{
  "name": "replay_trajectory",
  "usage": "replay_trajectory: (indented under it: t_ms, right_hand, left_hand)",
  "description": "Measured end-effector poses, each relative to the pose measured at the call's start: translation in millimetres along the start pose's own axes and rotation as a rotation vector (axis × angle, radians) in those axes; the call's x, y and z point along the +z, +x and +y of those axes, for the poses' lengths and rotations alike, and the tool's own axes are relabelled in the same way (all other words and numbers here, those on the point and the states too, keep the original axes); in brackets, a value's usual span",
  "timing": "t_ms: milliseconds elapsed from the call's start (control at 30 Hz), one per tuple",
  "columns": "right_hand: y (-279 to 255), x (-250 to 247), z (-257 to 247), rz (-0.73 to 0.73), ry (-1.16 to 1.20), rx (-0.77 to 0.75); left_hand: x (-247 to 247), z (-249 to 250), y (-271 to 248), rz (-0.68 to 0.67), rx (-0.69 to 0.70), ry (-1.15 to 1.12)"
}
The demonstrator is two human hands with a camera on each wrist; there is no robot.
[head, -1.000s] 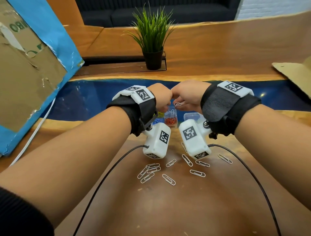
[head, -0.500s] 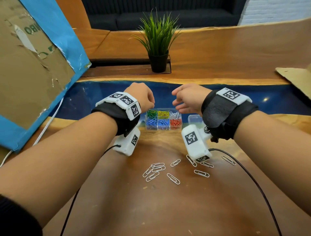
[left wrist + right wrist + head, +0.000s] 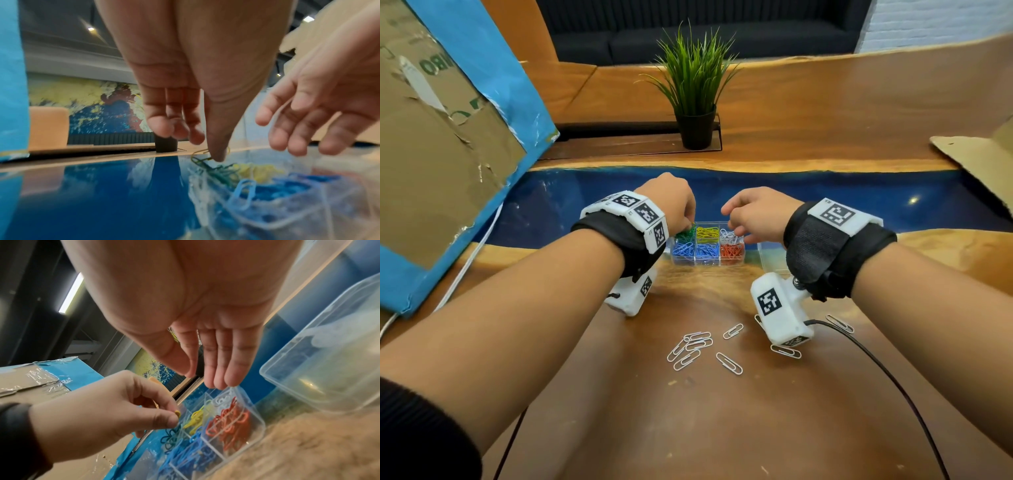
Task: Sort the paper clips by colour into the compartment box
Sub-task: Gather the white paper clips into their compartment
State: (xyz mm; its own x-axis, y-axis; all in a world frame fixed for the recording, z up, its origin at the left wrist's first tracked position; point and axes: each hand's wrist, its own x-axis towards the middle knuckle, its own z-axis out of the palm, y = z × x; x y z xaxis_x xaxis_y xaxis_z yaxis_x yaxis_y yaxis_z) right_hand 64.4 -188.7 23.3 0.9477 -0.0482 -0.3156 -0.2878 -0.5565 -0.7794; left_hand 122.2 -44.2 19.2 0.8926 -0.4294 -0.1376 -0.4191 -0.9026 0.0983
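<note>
A clear compartment box (image 3: pixel 707 263) stands at the edge of the blue strip, holding green, yellow and white clips in the back row and light blue, blue and red in the front. My left hand (image 3: pixel 687 226) pinches a yellow paper clip (image 3: pixel 177 413) between thumb and forefinger, low over the border of the green and yellow compartments. My right hand (image 3: pixel 733 226) hovers with straight, relaxed fingers (image 3: pixel 218 376) over the white compartment and holds nothing. Several white paper clips (image 3: pixel 697 344) lie loose on the wooden table near me.
A clear plastic lid or tub (image 3: pixel 329 353) lies just right of the box. A potted plant (image 3: pixel 695 102) stands behind the blue strip. A blue-edged cardboard box (image 3: pixel 448 154) leans at the left, with more cardboard (image 3: pixel 979 161) at the right. Wrist cables trail across the table.
A second ago both hands were together above the box, working on a clip. They have parted and dropped toward the box, left to the green and yellow side, right over the white compartment.
</note>
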Motion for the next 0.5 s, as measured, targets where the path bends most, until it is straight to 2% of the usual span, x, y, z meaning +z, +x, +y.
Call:
replay_trajectory:
  t_ms: [200, 333, 500]
  right_hand:
    - [-1.0, 0.0, 1.3, -0.008, -0.022, -0.026]
    - [-2.1, -2.5, 5.3, 0.015, -0.032, -0.045]
    - [-7.5, -12.0, 16.7, 0.078, -0.066, -0.073]
  left_hand:
    - [1.1, 5.7, -1.5, 0.12, 0.024, -0.203]
    - [4.6, 20.6, 1.1, 0.095, 0.098, -0.161]
    - [7.2, 17.4, -0.4, 0.1, 0.068, -0.133]
